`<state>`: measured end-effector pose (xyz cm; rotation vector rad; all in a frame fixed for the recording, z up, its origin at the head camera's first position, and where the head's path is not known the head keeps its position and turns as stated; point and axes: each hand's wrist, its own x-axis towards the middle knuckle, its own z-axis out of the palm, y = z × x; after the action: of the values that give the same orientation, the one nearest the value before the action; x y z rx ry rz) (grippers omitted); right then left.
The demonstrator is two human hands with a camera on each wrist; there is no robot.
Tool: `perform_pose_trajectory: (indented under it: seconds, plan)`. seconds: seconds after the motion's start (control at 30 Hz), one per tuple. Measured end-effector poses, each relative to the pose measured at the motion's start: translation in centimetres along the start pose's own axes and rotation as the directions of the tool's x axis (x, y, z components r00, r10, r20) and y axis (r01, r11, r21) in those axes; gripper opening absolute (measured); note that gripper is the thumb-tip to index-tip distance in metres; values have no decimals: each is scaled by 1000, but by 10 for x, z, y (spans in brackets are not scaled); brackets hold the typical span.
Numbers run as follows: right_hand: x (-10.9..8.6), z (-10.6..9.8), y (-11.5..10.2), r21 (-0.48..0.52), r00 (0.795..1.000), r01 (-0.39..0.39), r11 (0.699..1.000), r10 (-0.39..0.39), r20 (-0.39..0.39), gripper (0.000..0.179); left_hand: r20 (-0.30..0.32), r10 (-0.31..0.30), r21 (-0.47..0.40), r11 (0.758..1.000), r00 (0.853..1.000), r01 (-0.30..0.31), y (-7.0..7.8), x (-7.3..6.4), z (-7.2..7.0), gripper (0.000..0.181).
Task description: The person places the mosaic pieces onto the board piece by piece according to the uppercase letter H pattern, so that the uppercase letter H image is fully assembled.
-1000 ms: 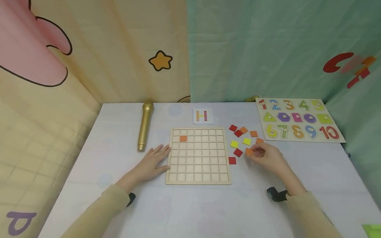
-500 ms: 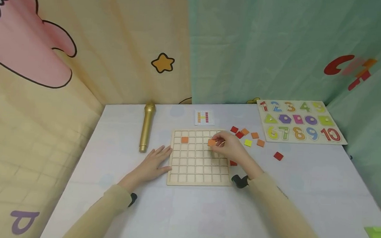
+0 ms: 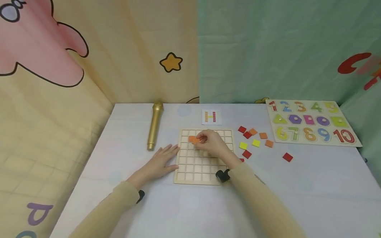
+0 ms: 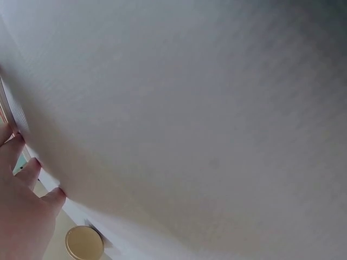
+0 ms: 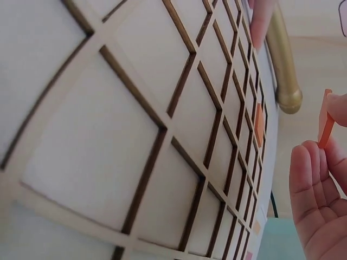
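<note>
My right hand (image 3: pixel 211 144) pinches an orange square tile (image 5: pixel 326 120) between thumb and fingers, over the upper left of a wooden grid board (image 3: pixel 189 169). Another orange tile (image 5: pixel 259 125) sits in a cell of the board; in the head view the held tile overlaps it. My left hand (image 3: pixel 157 164) lies with its fingers spread on the table, fingertips and thumb at the board's left edge. In the left wrist view only part of that left hand (image 4: pixel 24 211) shows, at the lower left.
Loose tiles lie right of the board: several red (image 3: pixel 247 154) and orange (image 3: pixel 263 135), two yellow (image 3: pixel 255 143). A patterned card (image 3: pixel 216 112) lies behind the board. A gold microphone (image 3: pixel 154 126) lies on the left; a number puzzle (image 3: pixel 312 141) is at the back right.
My right hand has moved left from the loose tiles, carrying the orange tile across the board to beside the one in it. The left hand stays at the board's edge.
</note>
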<state>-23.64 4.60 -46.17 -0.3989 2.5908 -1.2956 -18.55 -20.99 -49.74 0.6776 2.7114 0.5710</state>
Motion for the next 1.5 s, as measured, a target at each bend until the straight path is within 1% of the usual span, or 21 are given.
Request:
perform_pose_trajectory:
  seconds: [0.1, 0.2, 0.33, 0.43, 0.57, 0.73, 0.87, 1.0, 1.17, 1.33, 1.4, 1.5]
  plan:
    - [4, 3, 3, -15, 999, -32, 999, 33, 16, 33, 8, 4, 2, 1000, 1000, -4, 1, 4, 2, 75]
    - [8, 6, 8, -53, 998, -41, 998, 43, 35, 33, 11, 5, -2, 1000, 1000, -5, 3, 7, 4, 75]
    - [13, 11, 13, -118, 998, -10, 993, 18, 65, 31, 6, 4, -4, 1000, 1000, -4, 4, 9, 7, 74]
    - [17, 15, 16, -155, 997, -1, 988, 14, 80, 28, -3, 13, -8, 1000, 1000, -13, 5, 10, 9, 74]
    - [19, 18, 17, -196, 997, -3, 981, 19, 80, 25, -12, 29, -19, 999, 999, -30, 6, 10, 10, 74]
    - [19, 19, 16, -250, 997, 1, 968, 18, 75, 23, -16, 32, -24, 999, 999, -33, 8, 10, 8, 74]
    - [19, 19, 14, -264, 998, 4, 964, 13, 62, 22, -19, 36, -21, 999, 999, -36, 8, 11, 8, 74]
    - [19, 20, 12, -273, 999, 28, 962, -15, 52, 22, -25, 37, -18, 999, 999, -38, 6, 11, 9, 74]
    - [20, 24, 10, -249, 998, 40, 968, -26, 56, 22, -35, 38, -5, 999, 999, -38, 2, 8, 9, 73]
    - [17, 23, 10, -179, 998, 30, 983, -20, 58, 23, -47, 25, -19, 999, 999, -26, 2, 3, 5, 73]
    - [14, 19, 12, -130, 999, 6, 992, 0, 43, 24, -48, 26, -16, 1000, 999, -27, 2, 2, 4, 73]
    - [6, 4, 18, -57, 999, -37, 998, 37, 3, 28, -42, 30, 5, 1000, 999, -30, 2, 2, 1, 74]
